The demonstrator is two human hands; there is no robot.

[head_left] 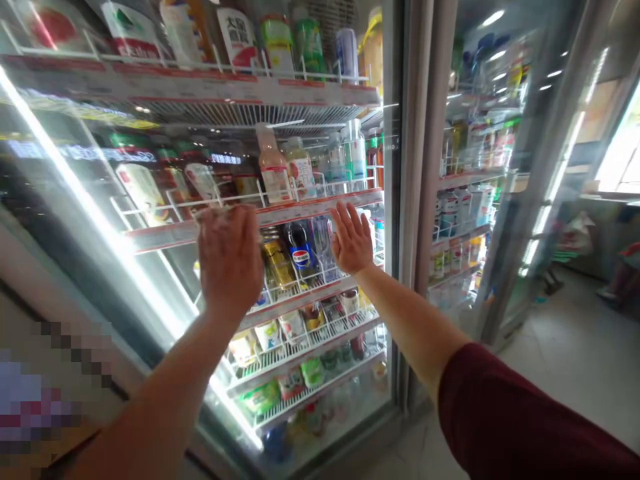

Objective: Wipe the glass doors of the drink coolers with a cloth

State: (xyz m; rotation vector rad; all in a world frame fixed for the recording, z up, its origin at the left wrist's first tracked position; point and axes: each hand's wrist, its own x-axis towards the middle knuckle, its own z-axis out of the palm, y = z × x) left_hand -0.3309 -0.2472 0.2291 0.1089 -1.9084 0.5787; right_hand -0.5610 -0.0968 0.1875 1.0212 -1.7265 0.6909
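My left hand (230,257) is raised against the glass door (320,427) of a lit drinks fridge, or just in front of it. Motion blurs its fingers, and a pale edge shows near the fingertips; I cannot make out whether it holds anything. Farther right, my right hand (353,237) lies flat towards the glass with its fingers stretched and slightly apart, holding nothing. Between the hands, a bottle with a blue label (301,252) and a yellowish bottle (277,261) are visible on a shelf. A pinkish bottle (274,170) stands on the shelf above.
Several wire-fronted shelves (320,292) hold bottles and cartons. A bright light strip (95,200) runs down the left side. The metal door frame (417,200) borders another glass-fronted fridge section (470,173) on the right. Pale floor (560,340) extends beyond it.
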